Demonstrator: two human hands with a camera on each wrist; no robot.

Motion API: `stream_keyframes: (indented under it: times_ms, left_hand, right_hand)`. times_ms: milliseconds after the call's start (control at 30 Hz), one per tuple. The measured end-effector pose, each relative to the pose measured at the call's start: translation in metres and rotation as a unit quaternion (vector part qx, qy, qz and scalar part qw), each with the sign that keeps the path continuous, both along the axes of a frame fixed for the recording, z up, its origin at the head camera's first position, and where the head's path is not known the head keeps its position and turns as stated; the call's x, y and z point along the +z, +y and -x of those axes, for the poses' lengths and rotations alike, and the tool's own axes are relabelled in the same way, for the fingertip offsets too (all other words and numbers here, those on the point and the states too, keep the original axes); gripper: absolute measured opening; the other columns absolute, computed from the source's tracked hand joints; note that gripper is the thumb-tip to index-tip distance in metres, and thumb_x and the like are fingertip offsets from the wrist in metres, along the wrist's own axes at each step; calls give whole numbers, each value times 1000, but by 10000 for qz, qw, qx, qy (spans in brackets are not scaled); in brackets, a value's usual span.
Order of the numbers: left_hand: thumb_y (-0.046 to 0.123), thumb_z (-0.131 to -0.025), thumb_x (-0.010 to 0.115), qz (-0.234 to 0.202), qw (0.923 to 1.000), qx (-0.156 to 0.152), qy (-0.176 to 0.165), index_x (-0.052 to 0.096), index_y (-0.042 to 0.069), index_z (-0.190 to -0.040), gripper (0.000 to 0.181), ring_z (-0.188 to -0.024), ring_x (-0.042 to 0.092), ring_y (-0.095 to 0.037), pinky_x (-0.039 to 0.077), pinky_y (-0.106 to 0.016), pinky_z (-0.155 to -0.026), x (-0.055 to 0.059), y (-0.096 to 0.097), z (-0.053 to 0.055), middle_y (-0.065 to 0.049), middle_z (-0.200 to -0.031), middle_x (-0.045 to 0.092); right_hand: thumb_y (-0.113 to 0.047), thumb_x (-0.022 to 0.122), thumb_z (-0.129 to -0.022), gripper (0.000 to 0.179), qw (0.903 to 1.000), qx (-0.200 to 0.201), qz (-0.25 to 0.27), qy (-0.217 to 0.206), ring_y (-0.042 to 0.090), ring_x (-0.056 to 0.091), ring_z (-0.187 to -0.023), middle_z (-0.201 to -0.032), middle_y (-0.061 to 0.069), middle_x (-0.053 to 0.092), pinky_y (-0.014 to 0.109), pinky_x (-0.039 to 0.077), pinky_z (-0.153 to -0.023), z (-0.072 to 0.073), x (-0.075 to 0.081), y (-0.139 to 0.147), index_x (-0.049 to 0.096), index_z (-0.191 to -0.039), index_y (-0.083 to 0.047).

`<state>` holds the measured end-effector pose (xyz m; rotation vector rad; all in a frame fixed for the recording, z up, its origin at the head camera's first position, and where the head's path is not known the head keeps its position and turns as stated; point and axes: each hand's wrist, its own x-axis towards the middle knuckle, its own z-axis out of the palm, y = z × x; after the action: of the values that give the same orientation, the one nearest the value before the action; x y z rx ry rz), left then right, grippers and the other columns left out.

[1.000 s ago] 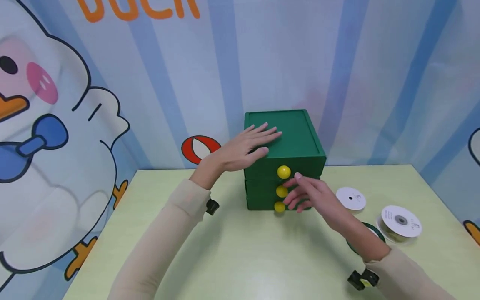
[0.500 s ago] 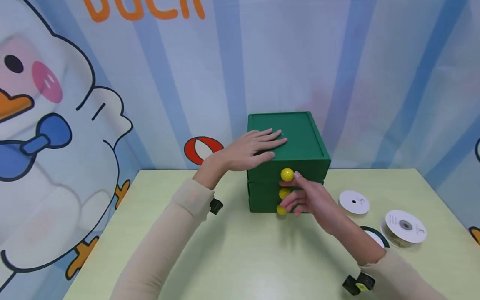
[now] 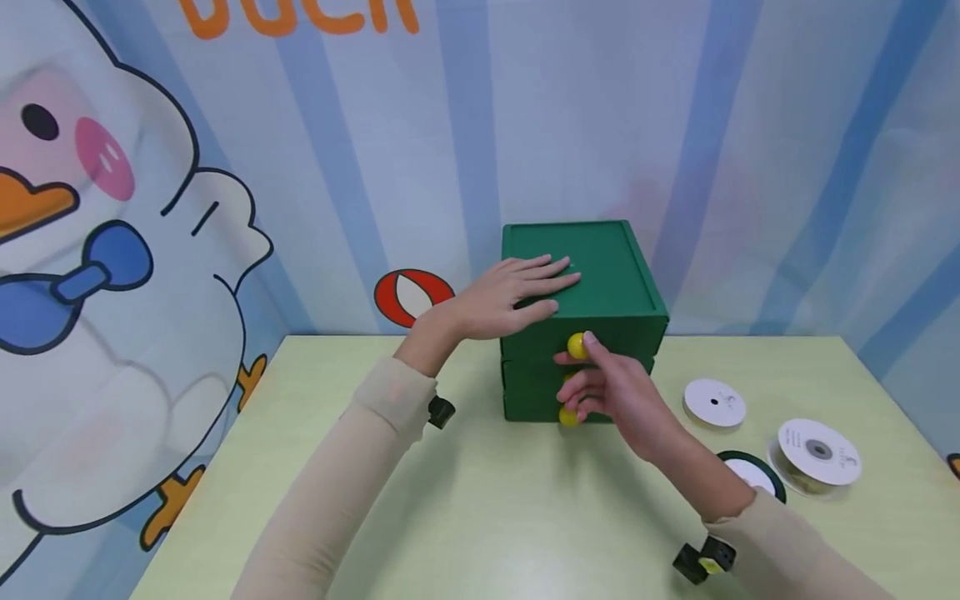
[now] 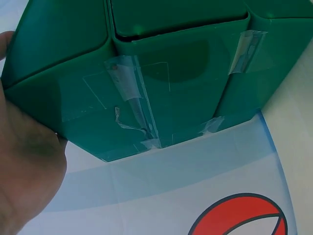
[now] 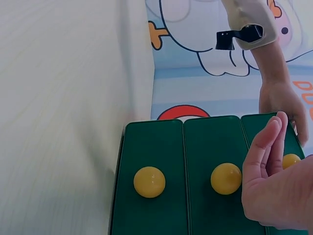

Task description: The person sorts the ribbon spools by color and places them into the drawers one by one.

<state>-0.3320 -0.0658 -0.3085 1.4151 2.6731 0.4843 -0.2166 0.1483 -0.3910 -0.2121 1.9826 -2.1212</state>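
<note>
A green box of three stacked drawers (image 3: 637,333) stands against the backdrop, each drawer front bearing a round yellow knob. My left hand (image 3: 502,300) lies flat on its lid, fingers straight. Thumb and index finger of my right hand (image 3: 630,396) pinch the top knob (image 3: 576,346); the other fingers hang in front of the lower drawers. In the right wrist view, the middle knob (image 5: 226,178) and bottom knob (image 5: 149,182) show fully. All drawers sit closed. In the left wrist view, strips of clear tape (image 4: 124,78) cross the box's side.
To the right on the pale table (image 3: 480,517) lie a flat white spool (image 3: 714,403), a larger ribbon spool (image 3: 819,452) and a green-edged spool (image 3: 750,473) partly behind the right forearm. A printed cartoon backdrop (image 3: 375,167) rises behind the table.
My right hand has come in to the left, and its thumb and index finger have closed around the top knob. My left hand stays on the lid. The view has shifted slightly.
</note>
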Motion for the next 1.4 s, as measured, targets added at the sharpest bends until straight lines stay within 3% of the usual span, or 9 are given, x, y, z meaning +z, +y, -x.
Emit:
stream_keyframes:
  times_ms: [233, 600, 900, 1400]
  left_hand:
    - [44, -113, 39, 87, 10000, -19, -26, 31, 26, -169, 59, -166, 7, -20, 2, -47, -133, -1, 0, 0, 3, -178, 17]
    - [44, -113, 39, 95, 9999, -26, -59, 31, 24, -169, 60, -166, 7, -21, 3, -47, -133, 3, -1, 1, 2, -178, 17]
    - [40, -112, 43, -142, 9998, -59, -95, 34, 21, -168, 59, -166, 9, -22, 4, -47, -133, 3, 0, 1, 0, -177, 21]
    - [41, -112, 43, -154, 9998, -31, -79, 34, 22, -168, 60, -166, 10, -23, 6, -48, -133, 1, -1, -3, 0, -177, 22]
  right_hand:
    - [-54, 45, -112, 69, 10000, -29, 72, 63, 12, 69, -73, -83, -2, 75, 29, 61, -75, -3, -1, -1, 58, -132, 10]
    - [-53, 46, -112, 64, 9988, -397, -118, 257, 13, 66, -71, -84, 0, 73, 28, 59, -70, -8, -2, -5, 59, -118, 9]
    - [-51, 45, -112, 58, 9983, -443, -176, 344, 13, 66, -69, -82, 1, 72, 28, 58, -65, -14, 0, -4, 60, -111, 5]
    - [-50, 49, -111, 54, 9981, -618, 47, 4, 15, 64, -71, -77, -1, 68, 27, 55, -63, -23, -1, -7, 64, -109, 3]
